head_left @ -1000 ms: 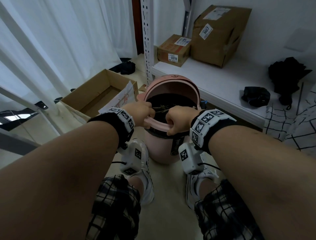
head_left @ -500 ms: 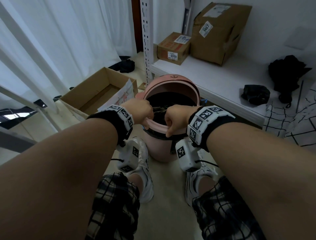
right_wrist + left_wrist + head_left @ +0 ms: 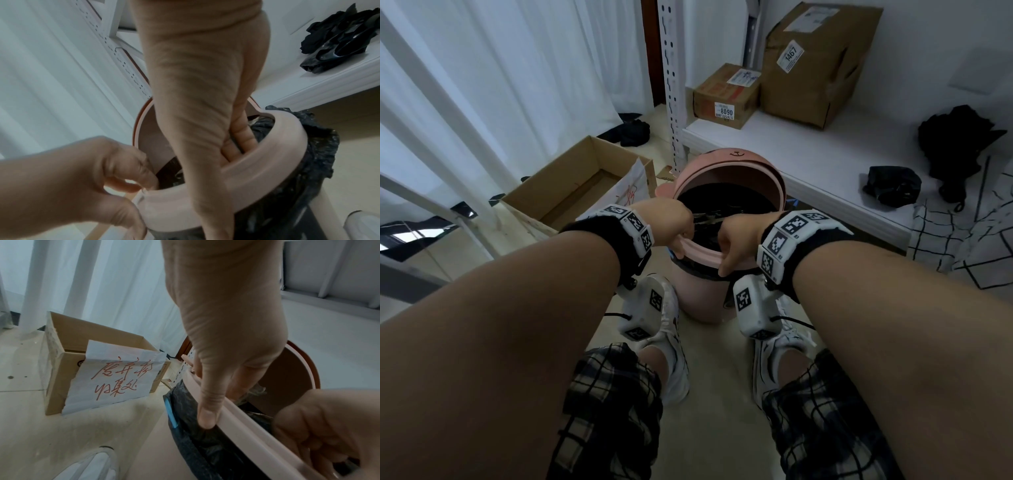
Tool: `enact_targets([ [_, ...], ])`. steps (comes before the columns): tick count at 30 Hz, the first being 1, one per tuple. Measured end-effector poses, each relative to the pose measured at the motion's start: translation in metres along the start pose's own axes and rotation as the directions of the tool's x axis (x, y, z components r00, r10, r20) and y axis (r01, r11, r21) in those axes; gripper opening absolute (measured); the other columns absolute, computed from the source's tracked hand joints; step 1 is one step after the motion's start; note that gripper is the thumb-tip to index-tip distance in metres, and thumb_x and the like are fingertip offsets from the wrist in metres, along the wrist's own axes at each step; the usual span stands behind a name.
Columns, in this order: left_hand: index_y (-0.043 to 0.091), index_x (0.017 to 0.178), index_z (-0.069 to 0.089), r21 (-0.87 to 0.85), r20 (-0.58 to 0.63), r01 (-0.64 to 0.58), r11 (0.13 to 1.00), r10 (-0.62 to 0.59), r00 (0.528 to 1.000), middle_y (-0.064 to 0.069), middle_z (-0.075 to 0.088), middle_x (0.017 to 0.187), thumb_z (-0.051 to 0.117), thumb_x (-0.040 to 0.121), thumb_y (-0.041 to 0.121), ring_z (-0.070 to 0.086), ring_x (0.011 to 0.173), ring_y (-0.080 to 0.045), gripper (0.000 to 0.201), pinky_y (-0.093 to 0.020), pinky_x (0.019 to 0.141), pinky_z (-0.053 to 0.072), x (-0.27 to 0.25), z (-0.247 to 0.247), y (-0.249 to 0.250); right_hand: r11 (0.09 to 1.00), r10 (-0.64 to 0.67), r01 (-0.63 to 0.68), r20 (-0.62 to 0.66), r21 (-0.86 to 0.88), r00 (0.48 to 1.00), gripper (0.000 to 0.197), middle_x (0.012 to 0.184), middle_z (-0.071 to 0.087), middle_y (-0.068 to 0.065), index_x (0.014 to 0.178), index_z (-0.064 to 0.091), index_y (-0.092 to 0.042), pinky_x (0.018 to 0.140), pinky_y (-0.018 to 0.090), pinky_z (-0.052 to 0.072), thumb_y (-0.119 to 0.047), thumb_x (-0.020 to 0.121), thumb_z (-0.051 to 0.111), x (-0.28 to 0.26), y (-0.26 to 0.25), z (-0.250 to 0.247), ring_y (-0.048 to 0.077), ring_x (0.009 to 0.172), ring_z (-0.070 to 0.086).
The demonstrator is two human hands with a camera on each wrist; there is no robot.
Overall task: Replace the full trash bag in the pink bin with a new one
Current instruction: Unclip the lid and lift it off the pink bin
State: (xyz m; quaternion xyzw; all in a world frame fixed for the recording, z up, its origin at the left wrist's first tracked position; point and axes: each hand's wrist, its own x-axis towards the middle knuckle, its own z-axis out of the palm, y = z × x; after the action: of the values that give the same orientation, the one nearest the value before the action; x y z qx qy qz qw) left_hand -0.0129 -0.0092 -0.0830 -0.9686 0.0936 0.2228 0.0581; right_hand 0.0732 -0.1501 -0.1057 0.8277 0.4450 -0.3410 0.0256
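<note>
The pink bin [image 3: 698, 298] stands on the floor between my feet, its lid [image 3: 729, 161] tipped back. A full black trash bag [image 3: 726, 202] lines it, its edge folded out under a pink rim ring [image 3: 702, 255]. My left hand [image 3: 671, 222] grips the ring's front left: thumb outside, fingers inside [image 3: 222, 394]. Beside it, my right hand [image 3: 736, 240] grips the front right the same way [image 3: 205, 129]. The ring [image 3: 277, 154] sits over the crinkled bag edge [image 3: 308, 162]. A crumpled black bag [image 3: 892, 186] lies on the white shelf.
An open cardboard box [image 3: 571, 192] with a handwritten paper stands on the floor left of the bin. The low white shelf [image 3: 808, 161] behind holds two cardboard boxes [image 3: 815, 61] and a black bundle [image 3: 959, 144]. A perforated upright post [image 3: 673, 85] rises by the lid. White curtains hang left.
Both hands stay gripped on the ring's front. Only the view has shifted slightly.
</note>
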Motion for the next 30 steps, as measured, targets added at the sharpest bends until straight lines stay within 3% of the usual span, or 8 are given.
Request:
enact_targets([
  [3, 0.012, 0.121, 0.062, -0.011, -0.023, -0.014, 1.0, 0.014, 1.0, -0.005, 0.06, 0.122, 0.059, 0.089, 0.036, 0.055, 0.11, -0.023, 0.04, -0.03, 0.089, 0.04, 0.0, 0.0, 0.0, 0.997, -0.038, 0.035, -0.037, -0.075, 0.999, 0.033, 0.065, 0.05, 0.005, 0.07, 0.056, -0.007, 0.05, 0.026, 0.036, -0.034, 0.072, 0.075, -0.003, -0.003, 0.001, 0.019, 0.059, 0.045],
  [7, 0.012, 0.123, 0.062, -0.05, -0.07, -0.017, 0.999, 0.014, 0.997, -0.005, 0.058, 0.123, 0.059, 0.089, 0.037, 0.055, 0.11, -0.022, 0.042, -0.031, 0.091, 0.041, 0.0, 0.0, -0.005, 0.984, -0.085, 0.063, -0.13, -0.169, 0.988, 0.029, 0.058, 0.045, 0.003, 0.065, 0.055, -0.009, 0.048, 0.027, 0.034, -0.031, 0.069, 0.072, -0.006, -0.003, -0.001, 0.019, 0.052, 0.041],
  [11, 0.007, 0.118, 0.064, -0.099, -0.104, -0.008, 0.995, -0.002, 0.995, -0.008, 0.059, 0.12, 0.061, 0.087, 0.034, 0.056, 0.108, -0.024, 0.041, -0.035, 0.093, 0.043, 0.003, 0.003, -0.008, 0.979, -0.105, 0.071, -0.173, -0.192, 0.979, 0.023, 0.063, 0.048, 0.002, 0.069, 0.055, -0.012, 0.051, 0.028, 0.035, -0.028, 0.071, 0.072, -0.01, 0.0, -0.002, 0.02, 0.06, 0.045],
  [14, 0.006, 0.124, 0.059, -0.151, -0.103, 0.021, 0.988, -0.037, 0.994, -0.009, 0.053, 0.124, 0.058, 0.09, 0.03, 0.053, 0.112, -0.025, 0.042, -0.034, 0.096, 0.041, 0.005, 0.007, -0.01, 0.97, -0.129, 0.072, -0.237, -0.233, 0.963, 0.019, 0.073, 0.051, 0.0, 0.081, 0.055, -0.015, 0.052, 0.026, 0.034, -0.028, 0.076, 0.068, -0.016, 0.002, -0.003, 0.021, 0.069, 0.048],
  [19, 0.008, 0.129, 0.053, -0.224, -0.16, 0.007, 0.974, -0.044, 0.986, -0.011, 0.051, 0.124, 0.053, 0.093, 0.029, 0.051, 0.114, -0.025, 0.042, -0.034, 0.097, 0.04, 0.009, 0.01, -0.01, 0.968, -0.098, 0.019, -0.307, -0.251, 0.947, 0.034, 0.083, 0.055, 0.001, 0.089, 0.058, -0.015, 0.058, 0.028, 0.036, -0.048, 0.081, 0.063, -0.018, 0.007, -0.005, 0.021, 0.077, 0.051],
  [24, 0.009, 0.129, 0.052, -0.227, -0.146, 0.009, 0.974, -0.043, 0.988, -0.01, 0.053, 0.124, 0.053, 0.093, 0.029, 0.052, 0.114, -0.025, 0.041, -0.032, 0.096, 0.039, 0.009, 0.009, -0.01, 0.983, -0.123, 0.076, -0.285, -0.168, 0.951, 0.03, 0.088, 0.058, 0.001, 0.087, 0.052, -0.02, 0.064, 0.031, 0.041, -0.044, 0.08, 0.067, -0.015, 0.005, -0.007, 0.021, 0.081, 0.054],
  [30, 0.01, 0.128, 0.055, -0.228, -0.138, 0.002, 0.974, -0.034, 0.99, -0.008, 0.055, 0.125, 0.06, 0.089, 0.033, 0.053, 0.113, -0.024, 0.045, -0.031, 0.094, 0.04, 0.004, 0.009, -0.012, 0.98, -0.106, 0.06, -0.244, -0.188, 0.964, 0.038, 0.065, 0.051, -0.004, 0.077, 0.057, -0.015, 0.052, 0.026, 0.037, -0.051, 0.075, 0.07, -0.013, -0.005, -0.013, 0.019, 0.071, 0.054],
])
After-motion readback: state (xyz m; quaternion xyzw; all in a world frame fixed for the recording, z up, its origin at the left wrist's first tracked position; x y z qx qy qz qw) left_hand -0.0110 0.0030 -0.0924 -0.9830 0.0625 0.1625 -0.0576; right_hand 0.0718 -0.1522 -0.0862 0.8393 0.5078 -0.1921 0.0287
